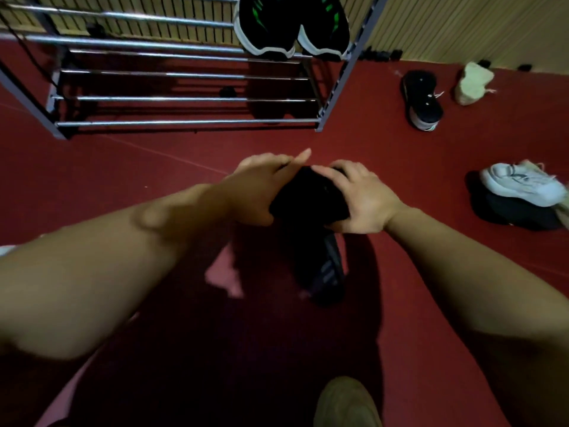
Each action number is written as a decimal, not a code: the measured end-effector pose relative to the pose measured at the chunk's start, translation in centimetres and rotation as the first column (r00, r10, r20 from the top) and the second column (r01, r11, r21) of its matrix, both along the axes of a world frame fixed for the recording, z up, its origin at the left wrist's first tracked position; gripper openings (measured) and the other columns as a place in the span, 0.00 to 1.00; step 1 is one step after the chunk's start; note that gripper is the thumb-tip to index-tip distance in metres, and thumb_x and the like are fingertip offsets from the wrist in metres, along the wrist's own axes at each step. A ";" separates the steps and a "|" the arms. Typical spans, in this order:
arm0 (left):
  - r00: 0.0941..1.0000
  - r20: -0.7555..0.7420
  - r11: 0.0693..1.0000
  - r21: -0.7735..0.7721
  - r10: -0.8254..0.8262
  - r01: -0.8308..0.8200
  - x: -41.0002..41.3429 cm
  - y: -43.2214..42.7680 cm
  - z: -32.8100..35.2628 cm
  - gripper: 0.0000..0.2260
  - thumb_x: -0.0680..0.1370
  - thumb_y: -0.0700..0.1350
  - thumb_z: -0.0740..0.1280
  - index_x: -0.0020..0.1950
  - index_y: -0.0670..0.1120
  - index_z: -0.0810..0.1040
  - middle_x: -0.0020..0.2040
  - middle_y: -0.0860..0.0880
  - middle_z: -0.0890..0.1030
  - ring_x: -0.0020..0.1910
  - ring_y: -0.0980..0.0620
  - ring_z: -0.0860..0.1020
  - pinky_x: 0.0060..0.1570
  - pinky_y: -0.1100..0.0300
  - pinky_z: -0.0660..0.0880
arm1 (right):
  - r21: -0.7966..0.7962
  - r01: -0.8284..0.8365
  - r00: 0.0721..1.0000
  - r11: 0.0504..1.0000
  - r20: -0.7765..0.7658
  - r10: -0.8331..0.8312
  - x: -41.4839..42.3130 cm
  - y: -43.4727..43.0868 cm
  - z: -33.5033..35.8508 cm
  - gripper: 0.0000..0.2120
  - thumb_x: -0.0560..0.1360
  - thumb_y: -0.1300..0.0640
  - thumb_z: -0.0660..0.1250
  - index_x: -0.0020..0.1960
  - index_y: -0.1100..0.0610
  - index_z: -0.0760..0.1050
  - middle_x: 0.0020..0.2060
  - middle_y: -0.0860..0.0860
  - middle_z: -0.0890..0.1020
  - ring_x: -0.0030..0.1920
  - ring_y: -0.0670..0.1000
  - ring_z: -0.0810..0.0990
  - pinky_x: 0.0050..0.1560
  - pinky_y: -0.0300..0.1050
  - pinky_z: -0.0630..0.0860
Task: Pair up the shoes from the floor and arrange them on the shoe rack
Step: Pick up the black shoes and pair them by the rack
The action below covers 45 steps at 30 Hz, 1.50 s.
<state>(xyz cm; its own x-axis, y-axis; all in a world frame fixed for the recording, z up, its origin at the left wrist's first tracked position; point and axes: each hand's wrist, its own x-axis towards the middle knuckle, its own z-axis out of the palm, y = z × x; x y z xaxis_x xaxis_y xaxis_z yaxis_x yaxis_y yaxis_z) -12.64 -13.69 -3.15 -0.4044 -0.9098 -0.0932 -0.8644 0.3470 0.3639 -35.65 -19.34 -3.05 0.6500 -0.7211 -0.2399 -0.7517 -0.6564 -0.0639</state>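
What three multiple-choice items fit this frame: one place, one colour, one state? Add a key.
1. Where is the black-and-green pair?
A) on the floor
B) on the rack, right end
C) in the hands

2. What colour is the top shoe of the far-right stack?
A) white
B) red
C) green

3. What are the left hand and right hand doing?
A) hanging idle
B) resting on the rack
C) both gripping a black shoe

Key:
1 B, the pair rests on the rack's rails by its right post.
2 A, its upper is plainly white.
3 C, thumbs and fingers of both hands close round it.
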 end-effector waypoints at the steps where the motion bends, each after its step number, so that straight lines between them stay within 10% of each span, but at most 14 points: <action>1: 0.999 -0.012 0.995 -0.088 0.051 -0.052 -1.2 0.0 -0.4 0.45 0.62 0.51 0.61 0.78 0.48 0.49 0.74 0.40 0.63 0.71 0.39 0.63 0.70 0.47 0.62 | -0.008 0.099 0.995 0.995 0.026 -0.098 -1.5 0.2 -0.1 0.51 0.57 0.30 0.58 0.77 0.47 0.52 0.67 0.57 0.65 0.65 0.61 0.65 0.62 0.60 0.68; 3: 0.961 -0.100 0.956 -0.119 0.259 -0.270 -3.9 0.8 -1.5 0.40 0.69 0.50 0.62 0.78 0.49 0.49 0.76 0.37 0.57 0.74 0.38 0.58 0.72 0.44 0.56 | -0.033 0.351 0.933 0.936 0.098 -0.346 -4.6 1.0 -0.7 0.51 0.58 0.31 0.61 0.77 0.46 0.51 0.67 0.57 0.66 0.66 0.61 0.65 0.63 0.60 0.67; 7: 0.867 0.026 0.757 0.474 0.498 -0.449 -9.2 4.1 -4.8 0.45 0.75 0.59 0.65 0.76 0.51 0.33 0.77 0.36 0.42 0.76 0.36 0.45 0.73 0.45 0.47 | 0.046 0.778 0.621 0.627 0.099 -0.778 -8.9 3.2 -4.2 0.47 0.67 0.37 0.69 0.76 0.44 0.46 0.70 0.60 0.61 0.69 0.63 0.61 0.66 0.61 0.61; 11: 0.853 0.065 0.637 0.636 0.518 -0.436 -13.5 6.6 -7.5 0.50 0.72 0.67 0.64 0.74 0.53 0.28 0.75 0.35 0.36 0.75 0.35 0.42 0.73 0.44 0.47 | 0.163 0.828 0.560 0.536 -0.181 -0.809 -10.3 6.7 -8.8 0.46 0.72 0.37 0.64 0.76 0.44 0.37 0.74 0.64 0.51 0.71 0.66 0.57 0.70 0.60 0.59; 15: 0.788 0.093 0.609 0.582 0.609 -0.539 -16.6 7.1 -8.6 0.56 0.67 0.69 0.67 0.73 0.53 0.27 0.72 0.32 0.31 0.75 0.34 0.40 0.73 0.43 0.45 | 0.270 0.786 0.607 0.556 -0.173 -0.775 -10.9 8.1 -9.7 0.53 0.68 0.36 0.70 0.76 0.43 0.34 0.75 0.63 0.40 0.74 0.65 0.48 0.71 0.60 0.53; 29: 0.834 0.304 0.718 0.424 0.462 -0.552 -10.2 4.3 -9.9 0.53 0.67 0.60 0.71 0.75 0.58 0.33 0.74 0.42 0.30 0.75 0.40 0.46 0.71 0.48 0.55 | 0.335 0.771 0.544 0.542 0.098 -0.833 -8.3 7.5 -11.0 0.52 0.66 0.41 0.73 0.77 0.44 0.41 0.75 0.62 0.48 0.73 0.63 0.54 0.72 0.57 0.52; 39: 0.820 0.105 0.792 0.215 0.563 -0.571 -9.8 4.9 -10.6 0.44 0.68 0.62 0.69 0.77 0.59 0.47 0.75 0.41 0.46 0.70 0.41 0.58 0.67 0.48 0.60 | 0.257 0.814 0.476 0.521 0.217 -0.852 -7.0 7.3 -11.0 0.48 0.65 0.41 0.74 0.76 0.45 0.51 0.72 0.61 0.58 0.71 0.62 0.59 0.69 0.59 0.59; 45: 0.783 -0.103 0.784 0.197 0.614 -0.589 -7.1 5.0 -8.5 0.45 0.65 0.61 0.72 0.76 0.58 0.53 0.75 0.45 0.54 0.70 0.44 0.62 0.68 0.49 0.62 | 0.499 0.732 0.255 0.463 0.429 -0.867 -5.1 7.8 -8.9 0.46 0.67 0.46 0.74 0.76 0.47 0.50 0.70 0.58 0.60 0.71 0.59 0.59 0.72 0.56 0.59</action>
